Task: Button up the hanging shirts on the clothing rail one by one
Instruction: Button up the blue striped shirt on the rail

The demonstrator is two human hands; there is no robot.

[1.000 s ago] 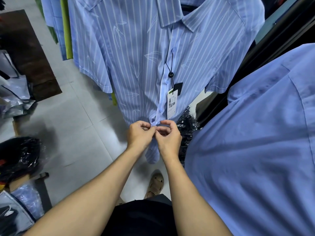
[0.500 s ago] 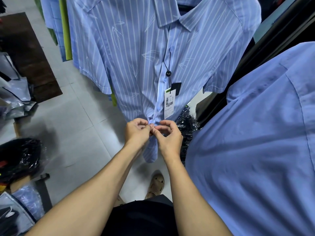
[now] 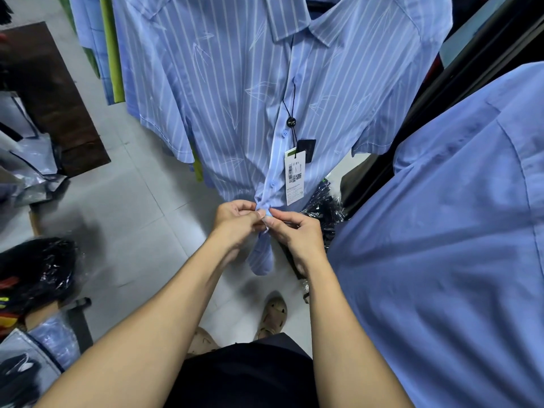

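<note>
Directly ahead of the person hangs the striped shirt, its rail out of frame above, with a plain blue shirt crowding in close on the right. The left hand and the right hand meet low on the placket, just under the paper tag. Each hand pinches one front edge between thumb and fingertips, and the thumbs nearly touch. The button being worked is hidden between the fingers, so whether it has passed through its hole cannot be told. The buttons higher on the placket appear fastened, and only the short tail of the hem hangs below the hands, which suggests one of the last closures on this shirt. For a clean result, the two edges should be held level so that the button meets its own hole and not a neighbouring one. The button is best tipped on edge and led through the slit while the opposite thumb draws the cloth over it. Light downward tension would keep the placket flat, but a hard pull risks dragging the shirt off its hanger. The tag's cord is best left outside the closure.
</note>
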